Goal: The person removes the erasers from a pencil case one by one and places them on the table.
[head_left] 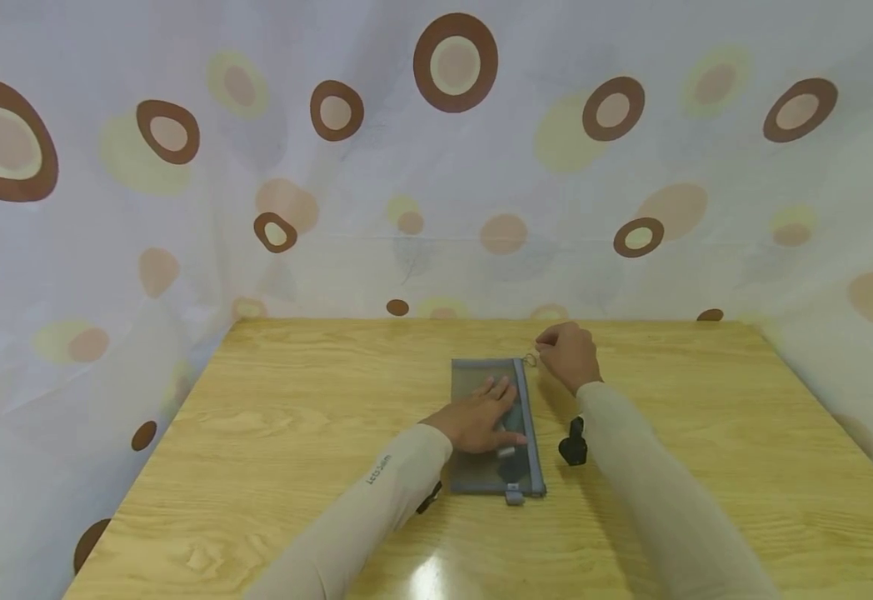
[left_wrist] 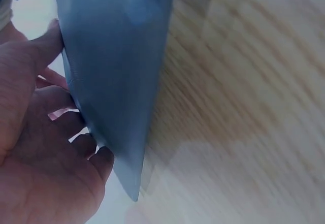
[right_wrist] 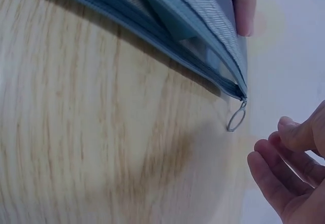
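Observation:
A grey-blue mesh zipper pouch [head_left: 472, 377] lies lengthwise away from me, its zipper side to the right. My left hand [head_left: 477, 419] rests on top of it with the fingers spread. Through the right wrist view, the zipper [right_wrist: 152, 31] gapes, and a teal piece [right_wrist: 175, 27] shows inside, its kind unclear. From the zipper's far end hangs a ring pull [right_wrist: 231, 128]. Close beside that ring, my right hand [head_left: 571, 354] is raised with its fingers loosely bent, holding nothing and apart from the ring. A small fabric tab [head_left: 514, 497] sticks out at the pouch's near end.
The pouch lies on a wood-grain table [head_left: 294, 417]. Behind and at both sides hangs a pale curtain [head_left: 376, 183] with brown and yellow spots. A black wrist device [head_left: 574, 446] sits under the right sleeve.

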A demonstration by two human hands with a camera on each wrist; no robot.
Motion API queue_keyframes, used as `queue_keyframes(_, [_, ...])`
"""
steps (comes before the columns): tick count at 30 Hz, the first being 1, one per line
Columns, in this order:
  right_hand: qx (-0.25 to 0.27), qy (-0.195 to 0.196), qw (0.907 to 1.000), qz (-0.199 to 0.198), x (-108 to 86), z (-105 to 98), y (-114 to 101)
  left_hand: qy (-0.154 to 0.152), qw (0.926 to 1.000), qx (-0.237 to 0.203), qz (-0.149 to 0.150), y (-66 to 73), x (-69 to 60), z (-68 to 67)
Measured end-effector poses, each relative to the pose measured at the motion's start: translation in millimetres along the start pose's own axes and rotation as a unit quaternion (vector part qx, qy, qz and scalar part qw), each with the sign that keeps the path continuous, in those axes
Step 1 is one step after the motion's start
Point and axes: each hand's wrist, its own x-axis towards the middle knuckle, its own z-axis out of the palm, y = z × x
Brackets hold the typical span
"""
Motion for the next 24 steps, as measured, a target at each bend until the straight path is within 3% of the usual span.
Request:
queue_keyframes(10, [-0.030, -0.017, 0.9985, -0.043, -6.9, -22.3, -9.8, 0.021, 0.9998, 0.002, 0.007, 1.7, -0.4, -5.3])
queue_keyframes(19, [-0.038, -0.071, 0.9958, -0.044, -19.2, -39.9, -15.4, 0.119, 0.9908, 0.021, 0.061, 8.0, 2.5, -19.5])
queue_keyframes(24, [-0.048, -0.082, 0.9937, -0.060, -28.1, -46.8, -12.0, 0.160, 0.9860, -0.013, 0.046, 14.6, 5.7, -17.7])
